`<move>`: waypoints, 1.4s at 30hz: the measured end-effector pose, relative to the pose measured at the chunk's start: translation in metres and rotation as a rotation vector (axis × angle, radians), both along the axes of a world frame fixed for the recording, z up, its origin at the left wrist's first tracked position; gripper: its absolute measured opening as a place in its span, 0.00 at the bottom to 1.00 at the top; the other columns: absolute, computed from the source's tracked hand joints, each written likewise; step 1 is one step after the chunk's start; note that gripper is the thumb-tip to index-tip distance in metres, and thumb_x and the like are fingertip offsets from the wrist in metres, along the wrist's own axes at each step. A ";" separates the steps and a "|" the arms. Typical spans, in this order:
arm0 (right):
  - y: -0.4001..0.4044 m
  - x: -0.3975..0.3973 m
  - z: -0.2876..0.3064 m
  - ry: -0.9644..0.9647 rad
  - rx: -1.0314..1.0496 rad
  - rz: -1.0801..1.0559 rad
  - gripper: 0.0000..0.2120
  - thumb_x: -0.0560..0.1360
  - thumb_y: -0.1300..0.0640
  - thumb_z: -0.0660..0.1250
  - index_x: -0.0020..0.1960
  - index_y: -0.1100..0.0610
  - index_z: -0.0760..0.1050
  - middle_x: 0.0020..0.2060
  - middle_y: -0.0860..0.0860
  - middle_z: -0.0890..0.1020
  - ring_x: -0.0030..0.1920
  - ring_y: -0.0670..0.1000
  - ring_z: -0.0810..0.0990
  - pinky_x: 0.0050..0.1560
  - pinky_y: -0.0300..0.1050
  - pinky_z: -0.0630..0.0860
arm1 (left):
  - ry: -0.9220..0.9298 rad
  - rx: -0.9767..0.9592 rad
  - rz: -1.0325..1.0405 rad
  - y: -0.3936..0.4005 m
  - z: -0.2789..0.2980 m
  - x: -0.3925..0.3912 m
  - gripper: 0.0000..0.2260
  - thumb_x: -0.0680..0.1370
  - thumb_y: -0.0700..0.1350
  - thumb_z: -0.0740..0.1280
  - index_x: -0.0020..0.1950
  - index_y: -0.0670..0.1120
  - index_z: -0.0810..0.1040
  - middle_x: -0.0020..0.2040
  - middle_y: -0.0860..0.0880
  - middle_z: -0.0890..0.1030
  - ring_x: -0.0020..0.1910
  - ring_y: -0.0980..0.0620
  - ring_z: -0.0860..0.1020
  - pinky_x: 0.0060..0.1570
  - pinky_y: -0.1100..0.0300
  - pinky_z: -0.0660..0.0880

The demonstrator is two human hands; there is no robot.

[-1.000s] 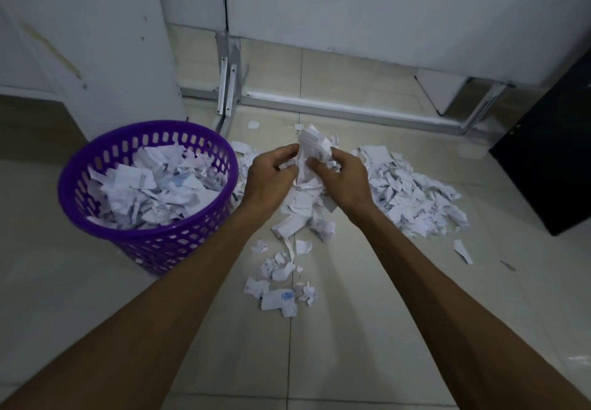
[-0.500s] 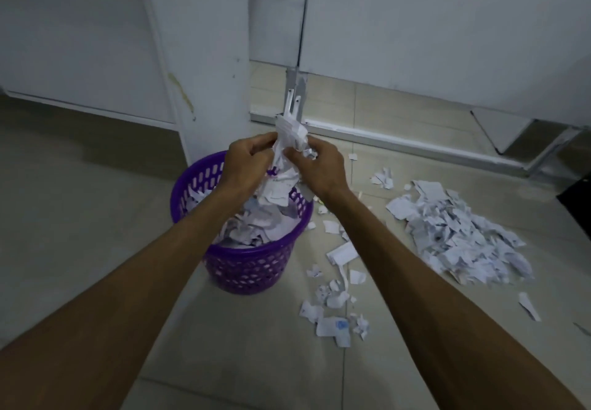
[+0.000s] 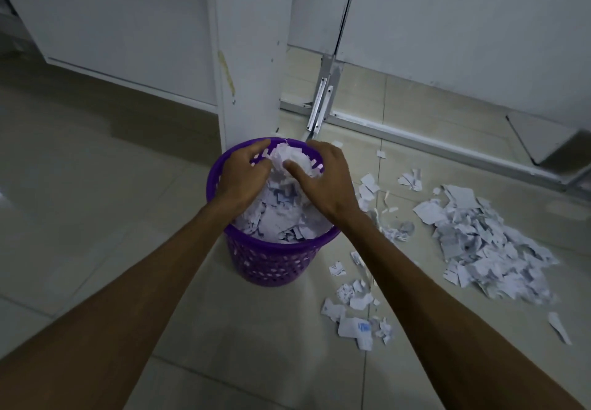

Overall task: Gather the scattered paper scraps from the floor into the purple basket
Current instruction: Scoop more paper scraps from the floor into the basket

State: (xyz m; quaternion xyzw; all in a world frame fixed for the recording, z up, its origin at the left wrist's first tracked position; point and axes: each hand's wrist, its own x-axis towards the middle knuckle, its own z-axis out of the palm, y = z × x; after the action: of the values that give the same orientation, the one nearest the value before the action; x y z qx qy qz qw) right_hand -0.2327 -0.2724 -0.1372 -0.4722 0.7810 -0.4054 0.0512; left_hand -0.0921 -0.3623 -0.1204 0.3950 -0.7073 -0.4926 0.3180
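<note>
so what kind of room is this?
Probably an office or workroom, though that is a guess: pale tiled floor, white cabinet or partition panels on metal feet, and a big pile of torn printed paper beside a purple basket.

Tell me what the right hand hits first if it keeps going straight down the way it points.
The right hand would press straight into the paper scraps heaped in the purple basket; its fingers already seem to touch the top wad, though depth is unclear.
</note>
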 end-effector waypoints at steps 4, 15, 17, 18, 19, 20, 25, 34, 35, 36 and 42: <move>0.005 0.002 0.000 0.112 0.071 0.182 0.25 0.82 0.41 0.56 0.76 0.47 0.63 0.78 0.52 0.61 0.76 0.53 0.61 0.73 0.52 0.60 | 0.010 -0.026 -0.041 0.002 -0.005 0.003 0.21 0.79 0.38 0.61 0.72 0.49 0.71 0.68 0.51 0.75 0.61 0.57 0.76 0.52 0.69 0.72; -0.030 0.018 -0.027 0.372 1.002 0.484 0.28 0.83 0.39 0.44 0.80 0.44 0.40 0.79 0.58 0.38 0.78 0.65 0.43 0.76 0.64 0.49 | -0.079 -0.065 -0.036 -0.001 -0.018 0.008 0.21 0.80 0.34 0.57 0.73 0.47 0.70 0.66 0.51 0.77 0.50 0.71 0.73 0.37 0.82 0.68; -0.039 0.016 -0.039 0.383 1.072 0.487 0.28 0.82 0.37 0.44 0.79 0.41 0.39 0.79 0.57 0.37 0.78 0.64 0.42 0.76 0.66 0.48 | -0.026 -0.008 0.009 -0.003 -0.019 0.006 0.19 0.81 0.37 0.58 0.72 0.47 0.71 0.52 0.62 0.80 0.35 0.75 0.74 0.34 0.77 0.71; -0.041 0.016 -0.045 0.378 1.099 0.482 0.29 0.82 0.36 0.44 0.79 0.40 0.39 0.79 0.56 0.37 0.78 0.63 0.41 0.76 0.67 0.47 | -0.006 0.012 0.029 -0.004 -0.020 0.006 0.18 0.82 0.39 0.58 0.71 0.47 0.72 0.44 0.65 0.79 0.32 0.74 0.74 0.33 0.76 0.72; -0.043 0.016 -0.051 0.388 1.121 0.484 0.29 0.81 0.35 0.44 0.79 0.40 0.39 0.79 0.55 0.37 0.78 0.63 0.41 0.75 0.68 0.46 | 0.013 0.025 0.040 -0.005 -0.021 0.007 0.16 0.83 0.41 0.58 0.71 0.48 0.73 0.39 0.67 0.78 0.32 0.71 0.75 0.33 0.75 0.73; -0.046 0.017 -0.059 0.398 1.141 0.492 0.29 0.81 0.36 0.44 0.79 0.40 0.39 0.79 0.56 0.38 0.78 0.63 0.41 0.75 0.68 0.46 | 0.028 0.032 0.042 -0.007 -0.022 0.008 0.16 0.83 0.43 0.59 0.70 0.47 0.74 0.38 0.67 0.79 0.33 0.69 0.76 0.34 0.74 0.73; -0.047 0.014 -0.081 0.230 1.188 0.476 0.29 0.83 0.42 0.49 0.80 0.49 0.45 0.80 0.56 0.44 0.79 0.62 0.43 0.76 0.63 0.45 | 0.040 0.014 -0.014 -0.005 -0.022 0.011 0.18 0.82 0.42 0.60 0.72 0.44 0.71 0.57 0.57 0.79 0.43 0.71 0.78 0.36 0.77 0.73; -0.031 0.004 -0.025 -0.128 0.726 0.403 0.26 0.79 0.40 0.60 0.75 0.47 0.66 0.72 0.55 0.71 0.68 0.57 0.72 0.70 0.54 0.67 | 0.024 0.058 -0.052 0.000 -0.008 0.015 0.17 0.80 0.43 0.64 0.70 0.47 0.74 0.66 0.50 0.77 0.62 0.57 0.75 0.55 0.68 0.73; -0.026 0.001 -0.019 -0.117 0.655 0.379 0.27 0.78 0.40 0.63 0.74 0.46 0.67 0.72 0.54 0.72 0.68 0.56 0.72 0.69 0.52 0.67 | 0.030 0.058 -0.050 0.001 -0.007 0.015 0.15 0.81 0.45 0.64 0.67 0.48 0.76 0.63 0.50 0.79 0.60 0.56 0.76 0.54 0.66 0.75; -0.022 -0.002 -0.014 -0.095 0.604 0.370 0.28 0.77 0.41 0.66 0.74 0.46 0.68 0.72 0.52 0.71 0.70 0.55 0.71 0.69 0.50 0.66 | 0.035 0.070 -0.042 0.003 -0.005 0.016 0.12 0.81 0.48 0.63 0.62 0.49 0.79 0.59 0.48 0.81 0.57 0.53 0.78 0.54 0.59 0.77; 0.010 -0.010 0.014 -0.067 0.442 0.351 0.22 0.77 0.47 0.68 0.69 0.50 0.74 0.68 0.52 0.76 0.66 0.52 0.73 0.62 0.44 0.67 | 0.077 0.085 0.002 0.017 0.010 0.006 0.17 0.80 0.56 0.62 0.50 0.43 0.82 0.48 0.40 0.83 0.49 0.42 0.81 0.55 0.43 0.76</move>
State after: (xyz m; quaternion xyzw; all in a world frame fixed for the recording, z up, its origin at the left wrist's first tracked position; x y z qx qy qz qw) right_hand -0.2426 -0.2628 -0.1229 -0.5641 0.7545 -0.2255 0.2483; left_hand -0.0862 -0.3457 -0.1109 0.3895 -0.6726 -0.5368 0.3282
